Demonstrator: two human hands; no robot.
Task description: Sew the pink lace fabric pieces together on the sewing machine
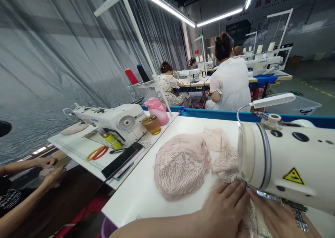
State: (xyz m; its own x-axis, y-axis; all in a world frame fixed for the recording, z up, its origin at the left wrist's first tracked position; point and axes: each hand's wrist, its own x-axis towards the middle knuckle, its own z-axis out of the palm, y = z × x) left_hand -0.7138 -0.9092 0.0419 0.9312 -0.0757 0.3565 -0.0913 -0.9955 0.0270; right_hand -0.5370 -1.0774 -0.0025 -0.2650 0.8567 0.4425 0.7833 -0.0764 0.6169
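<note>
Pale pink lace fabric [252, 215] runs under the head of a white sewing machine [282, 157] on the right. My left hand [227, 203] has its fingers bent and pressed together on the lace beside the needle area, slightly blurred. On the other side of the strip, my right hand [280, 215] lies flat on the fabric, fingers stretched towards the needle and partly hidden by the machine head. The needle and presser foot are mostly covered. Left of the machine rests a bunched pink lace piece [180, 164], with more lace trailing behind it.
A second sewing machine [112, 123] stands at left, with a phone [123, 159], a brown-banded cup [151, 124] and a pink jug [157, 110] nearby. A co-worker's hands [51, 170] hold pale material at far left. Other people sit at machines ahead.
</note>
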